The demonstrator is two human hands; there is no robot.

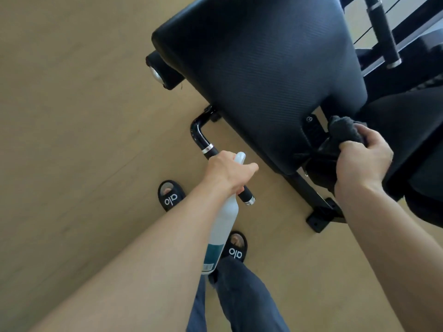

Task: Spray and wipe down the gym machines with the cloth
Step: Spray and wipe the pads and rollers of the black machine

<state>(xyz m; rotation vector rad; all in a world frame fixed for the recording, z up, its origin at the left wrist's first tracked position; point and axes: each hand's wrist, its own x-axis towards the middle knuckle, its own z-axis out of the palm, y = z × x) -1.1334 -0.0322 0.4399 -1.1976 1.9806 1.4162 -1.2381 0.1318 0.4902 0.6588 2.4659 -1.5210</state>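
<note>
Dark cloth [345, 133] bunched up at the near right corner of the black seat pad [271, 75], pressed down into the gap where the pad meets the frame [311, 197]. The right hand [362, 159] clamps it, fingers curled tight over the top, arm reaching in from the lower right. White spray bottle [221, 226] hangs in the left hand [227, 174], fingers wrapped round its neck, nozzle end poking out toward the pad's front edge; the bottle body trails back under the wrist. Its teal label carries print too small to read. The same hand sits right over the black side handle [208, 149], and I can't tell whether it touches it. Both black slippers [170, 195] read "alo" in white. Bare tan floor [72, 116] lies wide open to the left of the pad. On the right, more dark machine parts crowd close.
</note>
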